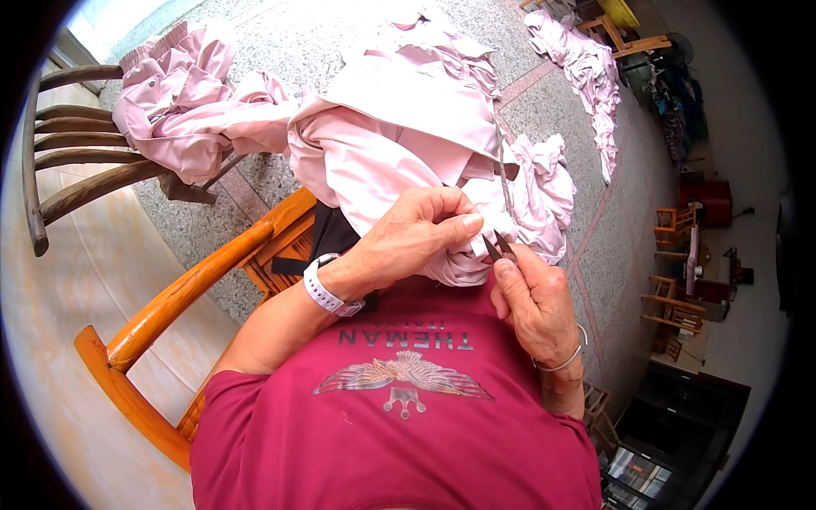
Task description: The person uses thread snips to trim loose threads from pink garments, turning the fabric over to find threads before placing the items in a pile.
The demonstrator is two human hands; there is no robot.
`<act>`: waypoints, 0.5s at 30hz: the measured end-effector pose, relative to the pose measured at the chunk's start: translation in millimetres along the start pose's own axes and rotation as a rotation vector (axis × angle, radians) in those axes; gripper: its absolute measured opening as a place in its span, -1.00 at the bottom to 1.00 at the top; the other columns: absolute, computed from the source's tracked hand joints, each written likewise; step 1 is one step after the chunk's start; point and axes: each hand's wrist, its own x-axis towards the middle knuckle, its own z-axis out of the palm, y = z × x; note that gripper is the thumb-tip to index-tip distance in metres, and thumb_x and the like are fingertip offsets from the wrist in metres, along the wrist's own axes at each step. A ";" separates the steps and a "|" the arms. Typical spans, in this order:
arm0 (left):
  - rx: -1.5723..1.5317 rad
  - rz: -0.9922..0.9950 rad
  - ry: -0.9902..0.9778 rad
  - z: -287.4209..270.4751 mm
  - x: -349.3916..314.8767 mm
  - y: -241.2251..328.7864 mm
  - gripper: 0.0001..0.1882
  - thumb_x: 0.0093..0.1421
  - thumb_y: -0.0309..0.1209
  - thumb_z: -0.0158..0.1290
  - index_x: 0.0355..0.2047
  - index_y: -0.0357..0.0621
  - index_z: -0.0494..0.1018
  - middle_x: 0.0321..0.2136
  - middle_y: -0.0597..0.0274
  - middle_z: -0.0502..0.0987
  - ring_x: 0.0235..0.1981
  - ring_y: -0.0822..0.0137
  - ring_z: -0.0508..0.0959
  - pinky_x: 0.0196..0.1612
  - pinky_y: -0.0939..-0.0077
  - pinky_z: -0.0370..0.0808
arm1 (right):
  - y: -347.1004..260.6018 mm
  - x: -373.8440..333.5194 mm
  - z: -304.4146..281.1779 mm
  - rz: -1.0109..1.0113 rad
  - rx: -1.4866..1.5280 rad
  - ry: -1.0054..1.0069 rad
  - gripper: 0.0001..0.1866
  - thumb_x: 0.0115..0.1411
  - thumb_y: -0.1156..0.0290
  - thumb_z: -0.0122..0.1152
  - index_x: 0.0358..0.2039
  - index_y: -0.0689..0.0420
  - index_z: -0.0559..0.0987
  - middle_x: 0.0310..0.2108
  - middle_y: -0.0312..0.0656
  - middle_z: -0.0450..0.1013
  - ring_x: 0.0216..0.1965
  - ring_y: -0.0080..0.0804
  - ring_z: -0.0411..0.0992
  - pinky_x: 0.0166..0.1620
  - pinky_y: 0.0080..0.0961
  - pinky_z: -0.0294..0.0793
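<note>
A garment lies across the lap, before both hands. A chair behind-left carries more garments. A snipper sits between the hands.

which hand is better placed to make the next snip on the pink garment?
Right, probably. The right hand holds the thread snips, blades open at the fold of the pink garment. The left hand is pinching that fabric and carries no tool.

Two hands, one thread snips, two wooden chairs, several pink garments.
</note>
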 end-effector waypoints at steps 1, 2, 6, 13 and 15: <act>-0.003 -0.012 -0.004 -1.1 -0.5 0.9 -0.81 0.34 -0.33 0.05 -0.36 -0.19 0.48 -0.49 0.51 0.42 -0.46 0.69 0.34 -0.39 0.74 0.32 | 0.0 -0.1 0.0 0.003 0.002 0.001 -0.81 0.40 0.42 -0.04 -0.29 0.25 0.49 -0.74 -0.28 0.33 -0.70 -0.55 0.32 -0.58 -0.50 0.27; -0.006 -0.024 -0.007 -1.7 -0.8 1.1 -0.81 0.34 -0.33 0.06 -0.35 -0.20 0.49 -0.47 0.49 0.45 -0.43 0.68 0.38 -0.36 0.74 0.36 | 0.1 0.0 0.0 0.007 0.005 0.001 -0.81 0.40 0.42 -0.04 -0.29 0.25 0.49 -0.74 -0.28 0.33 -0.70 -0.56 0.31 -0.58 -0.50 0.27; -0.004 -0.015 -0.005 -0.8 -0.5 -0.7 -0.80 0.34 -0.32 0.05 -0.36 -0.19 0.48 -0.49 0.51 0.41 -0.46 0.69 0.34 -0.40 0.75 0.32 | -1.7 -0.7 1.0 0.002 0.019 0.008 -0.78 0.41 0.42 -0.07 -0.30 0.27 0.47 -0.70 -0.36 0.30 -0.67 -0.67 0.23 -0.59 -0.61 0.18; 0.019 0.000 0.009 1.2 -1.4 1.6 -0.79 0.34 -0.32 0.03 -0.39 -0.18 0.45 -0.53 0.55 0.35 -0.50 0.70 0.27 -0.47 0.75 0.23 | -4.2 -1.0 -0.3 0.040 0.017 -0.001 -0.80 0.40 0.41 -0.05 -0.29 0.25 0.48 -0.74 -0.27 0.34 -0.69 -0.55 0.31 -0.58 -0.50 0.26; 0.011 0.009 0.006 1.5 -0.9 1.2 -0.80 0.33 -0.32 0.03 -0.39 -0.18 0.45 -0.53 0.55 0.34 -0.50 0.69 0.27 -0.47 0.75 0.23 | -2.7 -0.4 -1.5 0.034 0.010 -0.011 -0.79 0.40 0.40 -0.06 -0.31 0.25 0.48 -0.74 -0.27 0.34 -0.69 -0.55 0.31 -0.57 -0.50 0.26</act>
